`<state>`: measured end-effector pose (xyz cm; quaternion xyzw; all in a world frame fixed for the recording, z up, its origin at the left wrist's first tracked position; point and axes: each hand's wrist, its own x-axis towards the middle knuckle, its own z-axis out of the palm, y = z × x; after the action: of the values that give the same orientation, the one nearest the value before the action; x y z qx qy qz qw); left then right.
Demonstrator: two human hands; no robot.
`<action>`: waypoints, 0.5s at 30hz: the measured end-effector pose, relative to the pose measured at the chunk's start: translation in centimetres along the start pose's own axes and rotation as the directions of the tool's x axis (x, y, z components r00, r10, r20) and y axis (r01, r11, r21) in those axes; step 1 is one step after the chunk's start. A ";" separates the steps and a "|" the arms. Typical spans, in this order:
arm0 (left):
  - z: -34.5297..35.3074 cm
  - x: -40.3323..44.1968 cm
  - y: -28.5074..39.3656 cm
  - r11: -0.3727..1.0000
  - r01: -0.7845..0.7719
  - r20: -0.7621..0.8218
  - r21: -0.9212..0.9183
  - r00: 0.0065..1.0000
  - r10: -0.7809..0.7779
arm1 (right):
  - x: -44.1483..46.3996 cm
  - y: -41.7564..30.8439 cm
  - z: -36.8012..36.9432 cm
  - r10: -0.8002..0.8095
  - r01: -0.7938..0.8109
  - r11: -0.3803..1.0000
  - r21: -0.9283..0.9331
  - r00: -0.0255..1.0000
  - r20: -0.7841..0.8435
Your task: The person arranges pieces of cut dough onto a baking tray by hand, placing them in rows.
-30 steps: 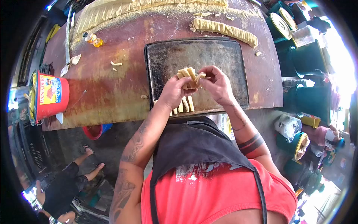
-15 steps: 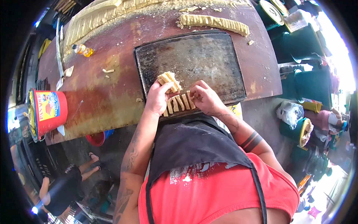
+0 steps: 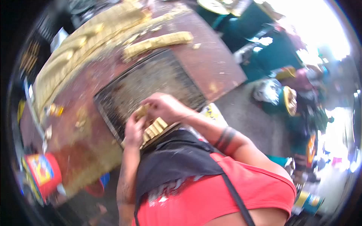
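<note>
Head view: our left hand (image 3: 135, 130) grips a small bunch of pale-yellow, dough-like strips (image 3: 142, 112); our right hand (image 3: 164, 107) meets it, too blurred for us to tell if it grips. We judge the strips light, soft and easily dented, best pinched mid-length. Beneath our hands lies a dark, rectangular metal tray (image 3: 147, 77) on the reddish-brown surface (image 3: 85, 164); dark-green, rounded bins (image 3: 277, 56) stand beyond our right hand.

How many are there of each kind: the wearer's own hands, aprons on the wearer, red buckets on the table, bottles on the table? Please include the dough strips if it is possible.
Hands (left hand, right hand): 2
Apron: 1
Bucket: 1
Bottle: 1
Dough strips: too blurred to count
Total, without strips: 5
</note>
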<state>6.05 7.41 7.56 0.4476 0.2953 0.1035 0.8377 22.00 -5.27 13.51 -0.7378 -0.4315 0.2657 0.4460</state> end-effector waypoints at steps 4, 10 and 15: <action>1.1 0.1 0.5 0.999 -0.010 -0.030 -0.044 1.000 0.009 | -0.8 1.0 1.2 -0.071 0.068 0.997 -0.043 0.994 -0.078; 0.1 0.7 0.9 0.986 0.044 0.010 -0.158 0.999 -0.043 | -1.2 2.1 0.5 0.118 -0.070 0.960 0.271 0.979 -0.165; -2.1 1.2 0.2 0.985 0.037 -0.058 -0.169 0.997 -0.048 | -2.2 3.6 -0.3 0.124 -0.124 0.992 0.027 0.992 -0.001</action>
<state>5.77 9.52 6.33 0.3657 0.3208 0.1239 0.8649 22.65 -8.13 10.50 -0.7575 -0.3807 0.2975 0.4391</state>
